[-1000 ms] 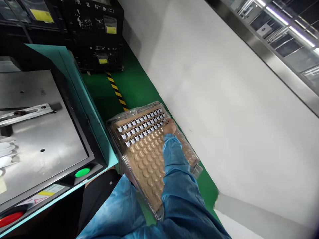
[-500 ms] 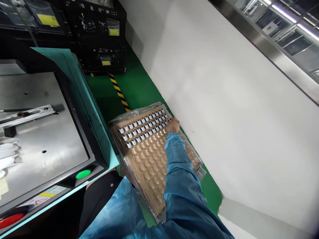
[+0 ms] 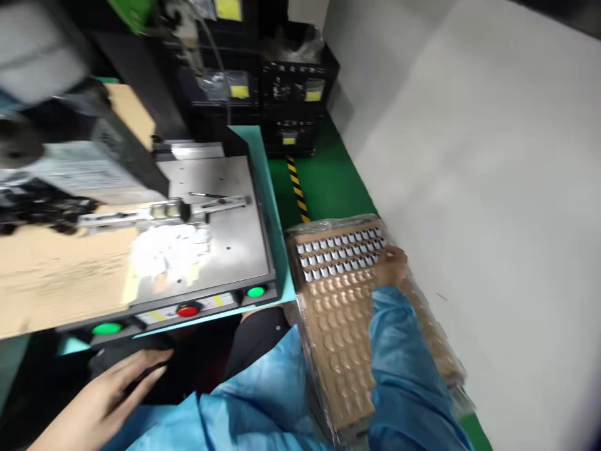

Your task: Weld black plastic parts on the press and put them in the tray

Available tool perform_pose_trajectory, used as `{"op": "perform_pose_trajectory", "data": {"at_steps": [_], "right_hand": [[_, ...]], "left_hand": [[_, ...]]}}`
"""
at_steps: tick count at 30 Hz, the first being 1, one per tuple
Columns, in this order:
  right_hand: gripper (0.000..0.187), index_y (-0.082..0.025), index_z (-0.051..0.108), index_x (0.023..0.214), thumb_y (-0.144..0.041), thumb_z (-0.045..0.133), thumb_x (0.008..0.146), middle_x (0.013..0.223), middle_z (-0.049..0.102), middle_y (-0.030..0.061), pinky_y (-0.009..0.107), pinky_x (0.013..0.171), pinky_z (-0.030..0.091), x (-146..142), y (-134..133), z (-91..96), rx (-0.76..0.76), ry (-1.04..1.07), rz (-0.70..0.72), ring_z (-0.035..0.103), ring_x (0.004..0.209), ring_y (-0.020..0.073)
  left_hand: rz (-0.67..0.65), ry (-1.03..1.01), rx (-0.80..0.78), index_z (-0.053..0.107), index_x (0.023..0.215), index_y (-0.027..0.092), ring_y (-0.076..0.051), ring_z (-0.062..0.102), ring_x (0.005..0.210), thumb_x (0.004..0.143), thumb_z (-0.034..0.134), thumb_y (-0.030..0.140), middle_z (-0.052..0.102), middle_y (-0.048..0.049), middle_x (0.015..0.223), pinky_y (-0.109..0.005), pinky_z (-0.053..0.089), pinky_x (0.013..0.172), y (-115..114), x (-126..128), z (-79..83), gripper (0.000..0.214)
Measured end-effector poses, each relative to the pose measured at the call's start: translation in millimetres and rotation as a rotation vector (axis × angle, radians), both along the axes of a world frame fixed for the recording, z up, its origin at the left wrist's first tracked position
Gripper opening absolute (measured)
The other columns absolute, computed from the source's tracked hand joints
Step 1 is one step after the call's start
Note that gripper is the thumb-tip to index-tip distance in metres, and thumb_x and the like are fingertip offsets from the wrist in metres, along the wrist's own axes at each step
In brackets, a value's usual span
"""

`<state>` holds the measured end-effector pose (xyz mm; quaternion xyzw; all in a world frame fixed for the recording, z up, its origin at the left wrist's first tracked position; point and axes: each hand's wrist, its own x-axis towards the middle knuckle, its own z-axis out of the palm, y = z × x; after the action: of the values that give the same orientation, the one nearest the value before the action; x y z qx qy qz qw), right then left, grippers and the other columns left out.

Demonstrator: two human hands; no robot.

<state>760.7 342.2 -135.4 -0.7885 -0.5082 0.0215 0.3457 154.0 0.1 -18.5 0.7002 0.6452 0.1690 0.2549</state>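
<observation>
Pile (image 3: 171,247) glares; right hand (image 3: 392,266) seemingly blurred.

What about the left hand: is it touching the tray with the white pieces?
No, the left hand is near the front of the machine, apart from the tray, where only the right hand is.

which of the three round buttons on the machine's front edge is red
The middle one, a round red button, sitting between the left round green button and the right round green button.

The sleeve (image 3: 399,351) is showing blue, the blister tray (image 3: 345,360) tan, the small parts (image 3: 335,255) white; black-and-yellow stripes are banding the tape (image 3: 297,189) across green floor (image 3: 331,185).
</observation>
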Motion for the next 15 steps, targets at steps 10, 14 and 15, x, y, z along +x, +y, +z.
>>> {"op": "perform_pose_trajectory", "data": {"at_steps": [10, 14, 15], "right_hand": [[0.018, -0.027, 0.074, 0.115, -0.029, 0.061, 0.102, 0.118, 0.069, 0.0089, 0.041, 0.092, 0.059, -281.0, -78.2, 137.5, 0.092, 0.192, 1.027, 0.069, 0.103, 0.0247], [0.028, -0.029, 0.073, 0.123, -0.019, 0.070, 0.096, 0.125, 0.068, 0.0077, 0.046, 0.107, 0.055, -361.9, -89.3, 145.4, 0.083, 0.042, 1.273, 0.063, 0.120, 0.0285], [0.030, -0.029, 0.073, 0.124, -0.018, 0.071, 0.095, 0.126, 0.067, 0.0076, 0.047, 0.108, 0.054, -374.5, -88.1, 144.1, 0.080, 0.007, 1.282, 0.062, 0.121, 0.0289]], "left_hand": [[0.062, -0.007, 0.348, 0.072, 0.123, 0.033, -0.029, 0.073, 0.106, 0.103, 0.060, 0.041, 0.073, -0.0086, 0.113, -0.042, 0.064, 0.091, 82.9, -13.8, 62.9, 0.025], [0.090, 0.057, 0.424, 0.068, 0.127, 0.026, -0.028, 0.071, 0.108, 0.105, 0.056, 0.046, 0.068, -0.0102, 0.115, -0.041, 0.060, 0.095, 108.9, -28.3, 54.3, 0.032], [0.087, 0.066, 0.438, 0.068, 0.127, 0.025, -0.027, 0.071, 0.107, 0.105, 0.056, 0.046, 0.067, -0.0102, 0.116, -0.041, 0.059, 0.093, 113.3, -29.1, 51.4, 0.033]]}}
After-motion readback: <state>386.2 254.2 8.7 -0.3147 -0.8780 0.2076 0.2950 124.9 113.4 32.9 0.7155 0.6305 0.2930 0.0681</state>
